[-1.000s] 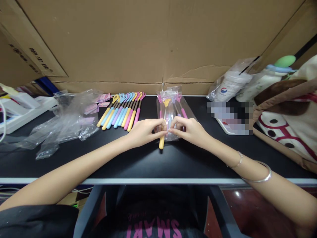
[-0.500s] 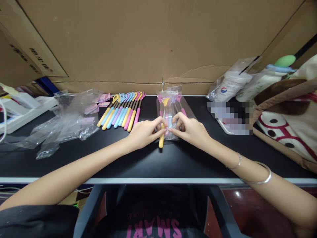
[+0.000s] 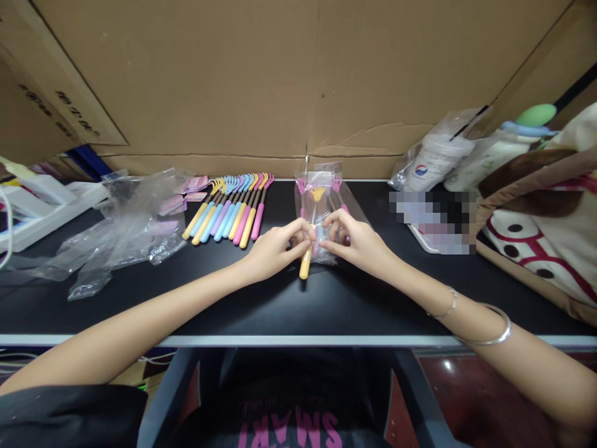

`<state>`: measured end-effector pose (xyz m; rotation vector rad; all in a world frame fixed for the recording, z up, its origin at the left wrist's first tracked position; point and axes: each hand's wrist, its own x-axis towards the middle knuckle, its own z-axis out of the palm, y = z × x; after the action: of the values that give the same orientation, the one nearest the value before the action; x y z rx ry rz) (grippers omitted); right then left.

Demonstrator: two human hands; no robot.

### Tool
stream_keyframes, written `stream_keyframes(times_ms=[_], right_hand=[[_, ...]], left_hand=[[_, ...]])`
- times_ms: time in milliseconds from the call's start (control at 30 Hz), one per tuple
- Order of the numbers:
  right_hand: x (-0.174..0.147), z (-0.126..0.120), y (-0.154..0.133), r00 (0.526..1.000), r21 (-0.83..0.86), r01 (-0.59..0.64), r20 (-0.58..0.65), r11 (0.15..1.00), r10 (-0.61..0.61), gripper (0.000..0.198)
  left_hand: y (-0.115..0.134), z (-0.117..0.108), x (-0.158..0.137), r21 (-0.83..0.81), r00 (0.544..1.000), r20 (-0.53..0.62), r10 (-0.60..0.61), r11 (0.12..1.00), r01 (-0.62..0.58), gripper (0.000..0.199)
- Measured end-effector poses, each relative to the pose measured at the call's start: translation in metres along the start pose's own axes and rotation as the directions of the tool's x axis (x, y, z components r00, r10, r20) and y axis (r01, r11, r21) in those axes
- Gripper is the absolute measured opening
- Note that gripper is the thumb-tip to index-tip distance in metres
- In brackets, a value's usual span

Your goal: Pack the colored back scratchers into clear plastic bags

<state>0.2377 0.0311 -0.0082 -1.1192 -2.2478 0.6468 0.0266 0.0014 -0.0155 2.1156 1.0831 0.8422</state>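
Cardboard wall (image 3: 209, 81) behind; black tabletop (image 3: 224, 305) below, extending on all sides of the fingers.

Item 1: left hand (image 3: 270, 250). Fingers (image 3: 297, 251) clamped on the yellow back scratcher (image 3: 305, 266).

Item 2: right hand (image 3: 361, 244). Fingers curled just beside the left ones; whether they pinch film or nothing, cannot tell.

Change noted: yellow head tipped slightly rightward against half a second ago, now covering a purple head visible then. Judged a small adjustment of the held piece; grip unbroken, handling unfinished.

Item 1a, condition: rounded yellow handle projecting toward the wearer below the left fingers; thin shaft, yellow claw head beyond them. Tilted, head to the right.

Item 3: clear bag (image 3: 358, 200), beneath and beyond both hands; pink back scratchers (image 3: 336, 183) there, heads away from the fingers.

Item 4: row of back scratchers (image 3: 228, 216), left of the left fingers; yellow, blue, purple, pink; heads away.

Item 5: pink cards (image 3: 193, 184) and loose plastic bags (image 3: 125, 218), farther left.

Item 6: lidded cup (image 3: 441, 160), well right of the right fingers.
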Motion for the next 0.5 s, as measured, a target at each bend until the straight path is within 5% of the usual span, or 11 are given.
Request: stream_keyframes(times_ms=[233, 500], right_hand=[[0.0027, -0.0055, 0.0010, 1.000, 0.215, -0.007, -0.012, 0.976, 0.010, 0.036], [0.0069, -0.0090, 0.0036, 0.986, 0.469, -0.167, 0.078, 0.867, 0.148, 0.054]], left_hand=[[0.0015, 0.0017, 0.0007, -0.216, 0.997, -0.056, 0.056, 0.974, -0.067, 0.009], [0.0045, -0.0021, 0.0018, -0.157, 0.950, -0.249, 0.189, 0.960, -0.232, 0.011]])
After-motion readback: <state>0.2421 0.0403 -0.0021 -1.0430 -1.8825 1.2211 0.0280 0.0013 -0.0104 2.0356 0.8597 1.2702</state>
